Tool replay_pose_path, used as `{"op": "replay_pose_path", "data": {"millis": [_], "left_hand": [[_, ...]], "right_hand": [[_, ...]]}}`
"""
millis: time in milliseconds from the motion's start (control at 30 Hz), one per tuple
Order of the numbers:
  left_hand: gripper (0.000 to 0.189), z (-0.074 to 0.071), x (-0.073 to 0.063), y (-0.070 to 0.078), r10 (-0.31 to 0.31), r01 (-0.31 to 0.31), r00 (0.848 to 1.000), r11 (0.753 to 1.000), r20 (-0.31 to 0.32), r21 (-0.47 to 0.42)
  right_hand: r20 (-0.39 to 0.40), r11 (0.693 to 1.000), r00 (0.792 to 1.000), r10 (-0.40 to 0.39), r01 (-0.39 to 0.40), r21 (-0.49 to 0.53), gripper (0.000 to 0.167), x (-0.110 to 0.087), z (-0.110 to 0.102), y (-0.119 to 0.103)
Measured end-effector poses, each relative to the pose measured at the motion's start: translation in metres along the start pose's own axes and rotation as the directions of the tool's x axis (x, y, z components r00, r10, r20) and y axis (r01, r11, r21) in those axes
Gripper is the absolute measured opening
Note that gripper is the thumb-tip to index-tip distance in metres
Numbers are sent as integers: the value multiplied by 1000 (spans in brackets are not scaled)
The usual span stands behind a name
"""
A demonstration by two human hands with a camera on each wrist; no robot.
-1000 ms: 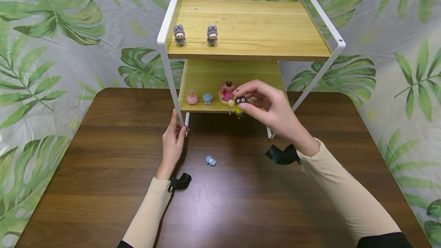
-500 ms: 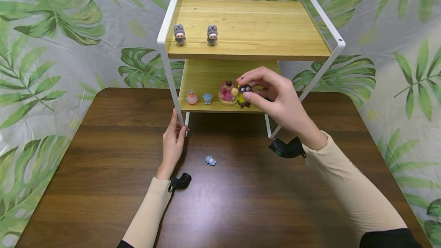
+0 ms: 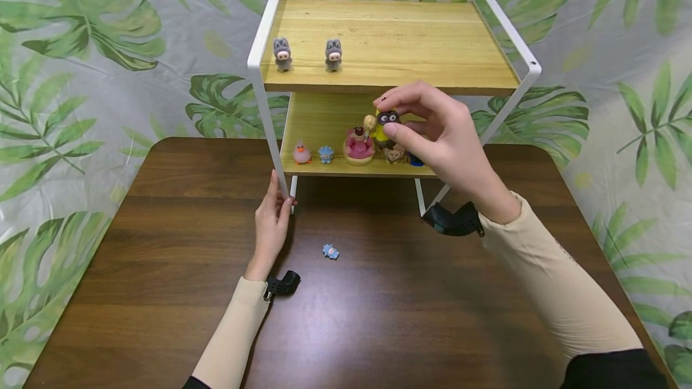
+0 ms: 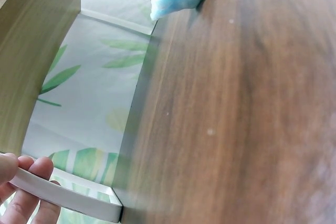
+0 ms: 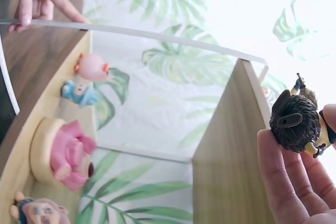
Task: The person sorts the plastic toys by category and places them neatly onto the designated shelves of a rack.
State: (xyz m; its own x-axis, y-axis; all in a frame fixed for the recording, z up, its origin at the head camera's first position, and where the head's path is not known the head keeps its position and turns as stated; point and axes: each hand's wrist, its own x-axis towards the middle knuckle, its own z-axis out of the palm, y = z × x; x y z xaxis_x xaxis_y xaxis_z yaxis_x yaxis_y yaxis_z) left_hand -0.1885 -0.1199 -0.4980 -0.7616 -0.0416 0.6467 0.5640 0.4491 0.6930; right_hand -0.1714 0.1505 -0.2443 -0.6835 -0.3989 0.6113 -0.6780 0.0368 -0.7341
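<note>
My right hand (image 3: 446, 137) pinches a yellow minion figurine (image 3: 381, 135) with dark goggles between thumb and fingers. The figurine is held up in front of the lower shelf board (image 3: 319, 116), below the front edge of the upper one. In the right wrist view its dark, rounded top (image 5: 294, 124) faces the camera. My left hand (image 3: 270, 227) grips the shelf rack's white metal leg (image 3: 264, 119) at lower left; the left wrist view shows fingers and thumb on both sides of the white bar (image 4: 68, 198).
On the lower board stand a pink duck (image 3: 302, 153), a small blue figure (image 3: 325, 154), a pink bear (image 3: 359, 147), a brown-tan figure (image 3: 393, 155) and a partly hidden blue one (image 3: 415, 159). Two grey rabbit-eared figures (image 3: 282, 54) stand above. Another blue figure (image 3: 331, 251) lies on the table (image 3: 178, 245).
My right hand has risen and shifted a little right with the minion figurine, uncovering the bear and the figures beside it. The left hand stays on the rack's leg.
</note>
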Motion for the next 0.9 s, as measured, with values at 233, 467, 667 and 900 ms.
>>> {"op": "replay_pose_path", "data": {"millis": [233,467,667,900], "left_hand": [[83,0,0,-1,12,-12,1000,1000,-12,2],[84,0,-1,0,5,-5,1000,1000,-9,0],[83,0,-1,0,-8,8,1000,1000,0,6],[84,-1,-1,0,-8,8,1000,1000,1,16]], "right_hand": [[-4,998,998,-56,56,-31,19,6,-3,-4],[-12,995,997,-81,81,-54,20,11,-5,-7],[-24,992,994,-104,102,-78,20,15,-7,-9],[-40,988,991,-125,120,-101,21,22,-8,-11]]}}
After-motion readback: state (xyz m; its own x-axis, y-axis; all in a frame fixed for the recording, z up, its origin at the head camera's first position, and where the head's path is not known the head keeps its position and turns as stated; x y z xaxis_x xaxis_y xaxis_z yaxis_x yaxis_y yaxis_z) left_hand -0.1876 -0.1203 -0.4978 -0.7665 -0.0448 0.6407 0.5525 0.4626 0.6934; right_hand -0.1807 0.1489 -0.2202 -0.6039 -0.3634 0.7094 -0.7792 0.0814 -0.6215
